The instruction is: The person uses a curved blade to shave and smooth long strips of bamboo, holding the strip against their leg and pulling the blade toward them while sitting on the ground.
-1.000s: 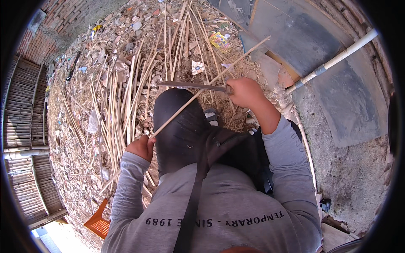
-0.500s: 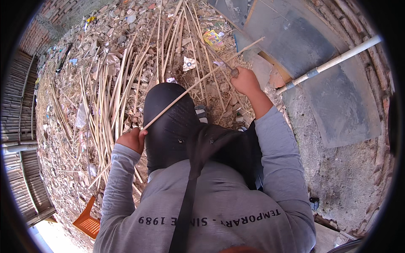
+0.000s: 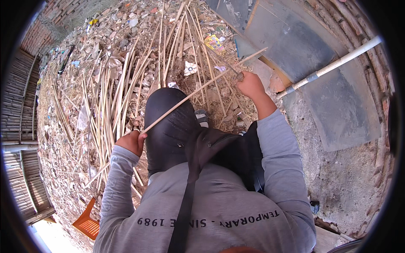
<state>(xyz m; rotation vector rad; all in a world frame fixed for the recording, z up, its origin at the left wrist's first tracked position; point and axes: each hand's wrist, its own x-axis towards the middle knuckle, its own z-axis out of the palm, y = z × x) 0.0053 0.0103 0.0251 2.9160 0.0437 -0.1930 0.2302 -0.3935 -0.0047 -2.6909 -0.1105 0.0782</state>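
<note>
A long, thin bamboo stick (image 3: 185, 99) slants across my raised, black-clad knee, from lower left to upper right. Its lower end is gripped by my left hand (image 3: 133, 141), whose fingers are closed beside the knee. My right hand (image 3: 252, 86) is closed round the handle of a knife (image 3: 231, 68). The thin dark blade points up and left and crosses the stick near its far end; it seems to touch it, though the exact contact is too small to tell. Beyond the knee, many similar bamboo strips (image 3: 120, 90) lie in loose bundles on the ground.
Rubble and litter (image 3: 139, 25) cover the ground ahead. Dark flat sheets (image 3: 291, 38) and a pale pole (image 3: 333, 63) lie at right beside a rough wall edge. An orange plastic chair (image 3: 87, 221) stands low at left, near a bamboo slat wall (image 3: 19, 101).
My right hand and the knife have shifted slightly right and down, and the stick's far end has dropped a little. My left hand keeps its hold; the view has tilted slightly.
</note>
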